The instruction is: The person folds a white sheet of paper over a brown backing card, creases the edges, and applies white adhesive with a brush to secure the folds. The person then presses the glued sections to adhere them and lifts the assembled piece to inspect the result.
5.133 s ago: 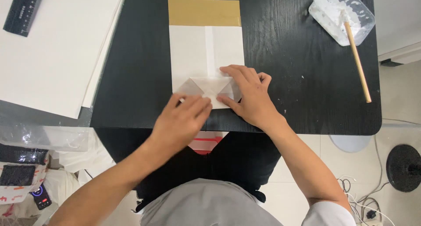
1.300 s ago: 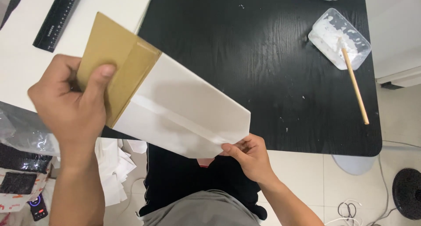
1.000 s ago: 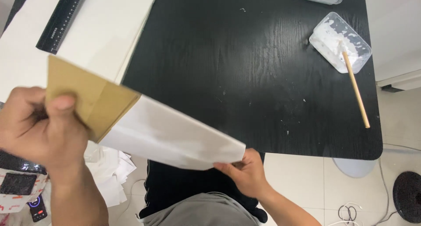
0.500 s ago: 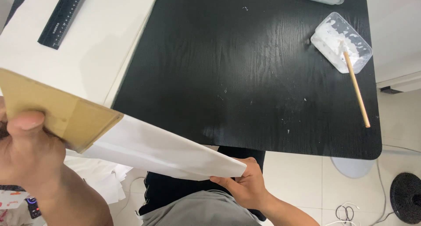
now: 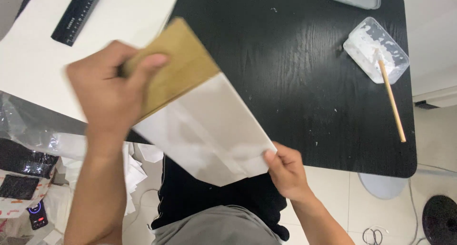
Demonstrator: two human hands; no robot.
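Head view: both hands hold a paper bag (image 5: 204, 126) up above the black worktop (image 5: 304, 73). The left hand (image 5: 112, 90) pinches its brown end; the right hand (image 5: 285, 171) grips the white folded corner. It looks light, thin and easily creased, so the edges seem safest to hold.

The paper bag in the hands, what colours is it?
The paper bag is white with a tan-brown band at one end, seen from the head view.
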